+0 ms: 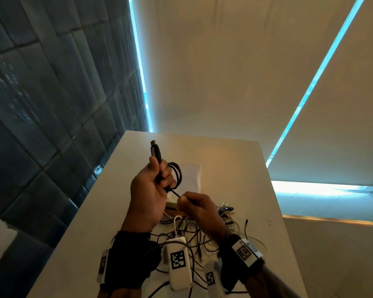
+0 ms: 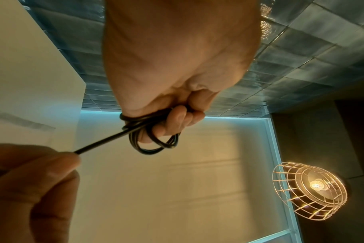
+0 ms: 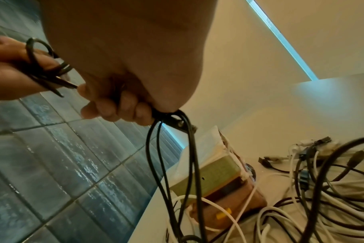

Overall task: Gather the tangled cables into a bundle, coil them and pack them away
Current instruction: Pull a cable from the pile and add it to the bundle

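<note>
My left hand [image 1: 157, 175] is raised above the table and grips a black cable [image 1: 177, 175] wound in small loops round its fingers; the cable's plug [image 1: 155, 148] sticks up past the thumb. In the left wrist view the loops [image 2: 152, 141] hang round my curled fingers. A straight stretch of that black cable runs down to my right hand [image 1: 188, 202], which pinches it. In the right wrist view my right hand [image 3: 116, 106] also holds black loops [image 3: 172, 156] that hang down toward the tangled pile of black and white cables [image 1: 194, 235] on the table.
The white table [image 1: 235, 168] stands against a dark tiled wall [image 1: 41, 104] on the left. A white cloth pouch [image 1: 191, 175] lies beyond my hands. A green and brown box [image 3: 216, 176] sits beside the pile. A white power adapter [image 1: 179, 263] lies near my wrists.
</note>
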Demonstrator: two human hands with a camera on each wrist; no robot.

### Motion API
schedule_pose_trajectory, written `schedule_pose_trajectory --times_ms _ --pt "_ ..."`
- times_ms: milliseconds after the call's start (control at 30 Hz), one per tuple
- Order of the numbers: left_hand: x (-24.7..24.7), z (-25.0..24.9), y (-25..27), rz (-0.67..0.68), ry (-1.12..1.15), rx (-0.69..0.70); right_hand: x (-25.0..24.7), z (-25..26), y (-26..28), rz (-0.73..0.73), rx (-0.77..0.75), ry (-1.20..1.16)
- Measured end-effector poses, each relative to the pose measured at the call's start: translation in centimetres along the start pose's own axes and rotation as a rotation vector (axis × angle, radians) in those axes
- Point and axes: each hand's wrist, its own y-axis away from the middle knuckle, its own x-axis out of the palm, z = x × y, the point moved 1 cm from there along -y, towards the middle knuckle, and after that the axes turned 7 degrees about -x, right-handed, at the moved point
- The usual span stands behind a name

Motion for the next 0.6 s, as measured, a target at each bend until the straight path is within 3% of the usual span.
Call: schedule_pose_trajectory --times_ms 300,600 --pt "-0.3 -0.7 0.0 -0.011 0.0 0.048 -0.9 -0.9 0.7 0.069 0.118 0.002" --pt "-0.7 -1.1 -0.1 -0.048 -0.056 -0.022 -2.6 -2.5 1.2 -0.048 0.088 0.123"
